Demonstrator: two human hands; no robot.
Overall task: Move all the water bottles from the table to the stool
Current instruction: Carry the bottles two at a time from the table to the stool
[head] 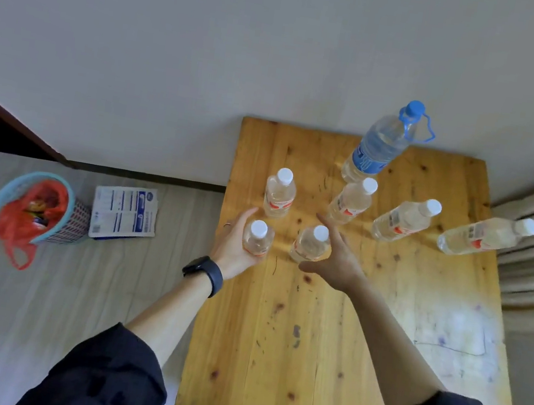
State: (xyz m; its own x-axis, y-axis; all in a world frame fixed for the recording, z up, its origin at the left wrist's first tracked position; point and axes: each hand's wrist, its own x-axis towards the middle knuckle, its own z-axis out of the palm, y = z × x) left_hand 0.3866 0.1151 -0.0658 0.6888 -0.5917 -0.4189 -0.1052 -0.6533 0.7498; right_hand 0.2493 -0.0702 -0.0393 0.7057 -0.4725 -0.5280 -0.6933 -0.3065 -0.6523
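Several small clear water bottles with white caps stand on the wooden table. My left hand curls around the front left bottle, fingers against its side. My right hand is spread beside the front middle bottle, fingers apart and touching or nearly touching it. Behind them stand another small bottle, one further right, and two more toward the right edge. A big bottle with a blue cap and handle stands at the back. No stool is in view.
On the floor to the left stands a blue basket holding a red plastic bag, with a printed white packet beside it. Striped fabric lies past the table's right edge. A wall runs behind the table.
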